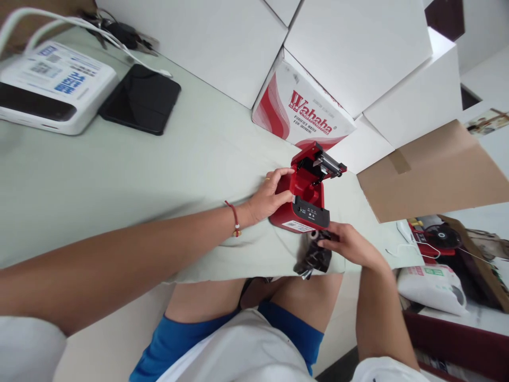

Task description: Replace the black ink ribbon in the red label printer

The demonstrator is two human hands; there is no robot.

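A red and black thermal label printer (300, 215) rests on the pale green tabletop near its front edge, its lid (324, 162) swung up and the red bay inside exposed. My left hand (273, 197) is wrapped round the printer's left side, thumb and fingers at the rim of the bay. Just in front of the printer, my right hand (345, 241) pinches a crumpled, shiny black plastic bag (316, 257). A small pale ring shows at the bag's upper end; what it belongs to I cannot tell. The right fingertips are partly hidden behind the bag.
White boxes (218, 42) and a Wahaha water carton (302, 106) wall off the back. A brown cardboard flap (433, 170) juts in at right. At far left lie a white router-like device (59, 85), a black phone (141, 98), keys (123, 34) and a white cable.
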